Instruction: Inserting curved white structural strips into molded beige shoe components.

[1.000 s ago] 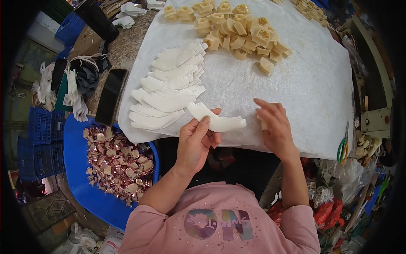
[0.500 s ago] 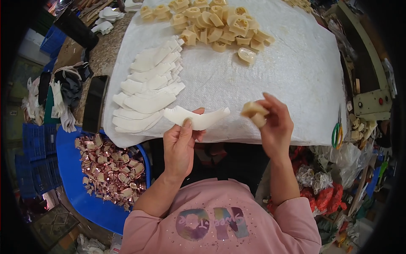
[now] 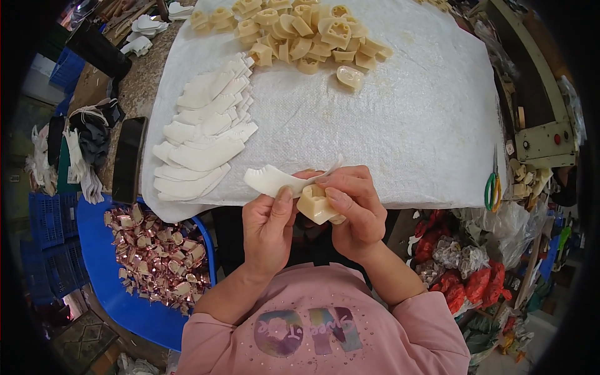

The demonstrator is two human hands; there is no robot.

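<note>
My left hand [image 3: 270, 222] is closed on a curved white strip with a notched edge [image 3: 270, 180], pinching it between thumb and fingers. Against that strip, my right hand [image 3: 358, 209] presses a cream-coloured, hollow heel-shaped block [image 3: 317, 205]. The strip's right end bends up by my right fingers. Both hands meet just over the near edge of the covered table. Overlapping white strips [image 3: 203, 134] lie in a column at the left. A heap of similar cream blocks [image 3: 300, 34] sits at the far side, with one block [image 3: 349, 78] a little apart.
A white woven sheet [image 3: 400, 137] covers the table. Left are a phone [image 3: 129, 159] and a blue tub [image 3: 103, 275] of shiny pinkish pieces [image 3: 162, 253]. Scissors [image 3: 493, 187] lie at the right edge, near a green machine [image 3: 547, 142]. Plastic bags [image 3: 475, 281] are lower right.
My right hand has moved left with the cream block and brought it against the white strip. The strip's right end now bends upward. The whole view has shifted slightly.
</note>
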